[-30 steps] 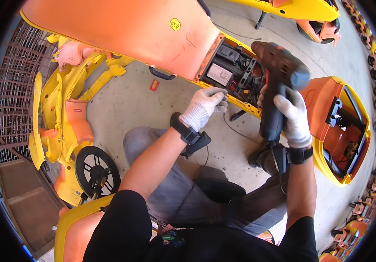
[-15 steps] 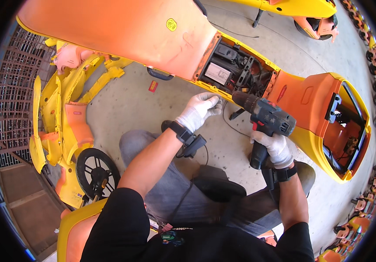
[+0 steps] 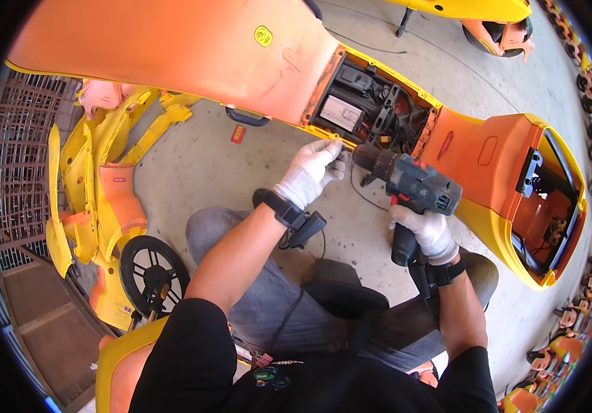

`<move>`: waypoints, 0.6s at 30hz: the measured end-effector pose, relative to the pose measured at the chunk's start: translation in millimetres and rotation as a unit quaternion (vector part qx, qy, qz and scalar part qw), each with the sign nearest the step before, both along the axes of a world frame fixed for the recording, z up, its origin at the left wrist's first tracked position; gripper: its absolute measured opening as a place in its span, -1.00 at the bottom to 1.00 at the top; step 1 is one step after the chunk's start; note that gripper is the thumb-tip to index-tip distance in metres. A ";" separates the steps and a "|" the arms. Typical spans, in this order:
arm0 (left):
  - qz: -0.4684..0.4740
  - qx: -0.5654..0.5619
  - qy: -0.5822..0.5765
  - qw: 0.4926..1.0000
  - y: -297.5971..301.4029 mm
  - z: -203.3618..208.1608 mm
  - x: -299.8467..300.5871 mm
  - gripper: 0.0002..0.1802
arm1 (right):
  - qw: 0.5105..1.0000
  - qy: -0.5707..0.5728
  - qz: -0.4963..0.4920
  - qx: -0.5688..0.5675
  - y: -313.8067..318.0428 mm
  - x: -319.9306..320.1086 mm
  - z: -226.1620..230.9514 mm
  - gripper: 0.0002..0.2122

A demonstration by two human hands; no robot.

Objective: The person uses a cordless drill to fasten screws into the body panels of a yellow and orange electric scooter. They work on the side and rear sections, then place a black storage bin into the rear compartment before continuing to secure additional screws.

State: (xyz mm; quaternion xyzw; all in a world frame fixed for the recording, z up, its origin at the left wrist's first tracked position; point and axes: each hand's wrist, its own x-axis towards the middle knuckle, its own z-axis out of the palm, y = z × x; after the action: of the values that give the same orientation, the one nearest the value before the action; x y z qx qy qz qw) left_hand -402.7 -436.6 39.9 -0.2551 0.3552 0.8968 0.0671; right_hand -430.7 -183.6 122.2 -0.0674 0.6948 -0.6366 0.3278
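My gloved right hand (image 3: 425, 233) is closed round the grip of a dark cordless drill (image 3: 421, 184). The drill's chuck points left, and its tip comes close to the fingers of my gloved left hand (image 3: 310, 170). Those fingers are pinched together at the near yellow edge of an orange and yellow scooter body (image 3: 220, 62); what they hold, if anything, is too small to make out. Just beyond both hands is the body's uncovered compartment (image 3: 416, 146), with a silver-labelled box (image 3: 341, 112), black parts and cables inside.
Yellow body panels (image 3: 79, 165) and a black spoked wheel (image 3: 153, 274) lie at the left, before a metal lattice. A red tag (image 3: 238, 133) lies on the concrete floor. Another yellow scooter (image 3: 475, 8) stands at the far side. Rows of orange parts (image 3: 571, 323) line the right.
The drill has moved left, its chuck now nearer my left hand. My left fingers have shifted up slightly toward the yellow edge of the scooter body.
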 end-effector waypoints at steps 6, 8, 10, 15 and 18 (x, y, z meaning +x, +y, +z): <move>0.008 0.022 -0.004 1.000 1.5 6.1 -0.3 -0.84 | 1.000 -0.008 0.003 0.019 -0.4 -2.7 5.5 -0.74; 0.007 0.018 -0.005 1.000 1.3 6.9 -0.6 -0.83 | 1.000 -0.005 0.002 0.025 1.5 -3.3 1.4 -0.64; -0.004 0.016 0.001 1.000 0.5 6.0 -1.2 -0.84 | 0.999 0.007 0.003 0.031 3.9 -4.1 -0.4 -0.59; -0.031 -0.005 0.008 0.999 -2.7 1.3 -0.4 -0.84 | 0.997 0.057 0.017 0.052 6.9 -4.8 -0.2 -0.64; -0.038 0.013 0.005 0.999 -2.5 1.3 -0.7 -0.84 | 0.993 0.072 0.036 0.090 12.1 -6.7 -4.5 -0.66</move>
State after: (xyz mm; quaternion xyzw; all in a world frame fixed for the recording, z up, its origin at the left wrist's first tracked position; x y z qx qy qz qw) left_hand -403.4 -439.1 41.1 -0.2359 0.3537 0.8993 0.1027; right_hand -437.4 -171.5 117.7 -0.1082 0.7683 -0.5525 0.3045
